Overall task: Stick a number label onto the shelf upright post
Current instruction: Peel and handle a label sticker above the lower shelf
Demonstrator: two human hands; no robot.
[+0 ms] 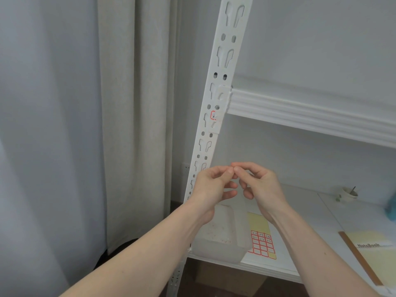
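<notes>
Your two hands meet in the lower middle of the frame, just in front of the white shelf upright post. The left hand and right hand bring their thumb and forefinger tips together, both pinched closed on something too small to make out; it is likely a label being passed between fingertips or freed from its backing, but you cannot see it here. Held this close to the post, the hands are placed to press a label onto the flat metal between the slots.

One red-bordered number label already sits on the post higher up, centre of the frame, just below where the upper shelf beam joins. The label sheet, with its red grid of stickers, lies on the lower shelf board at lower right, beside a translucent plastic container and within easy reach. A notebook lies further right.
</notes>
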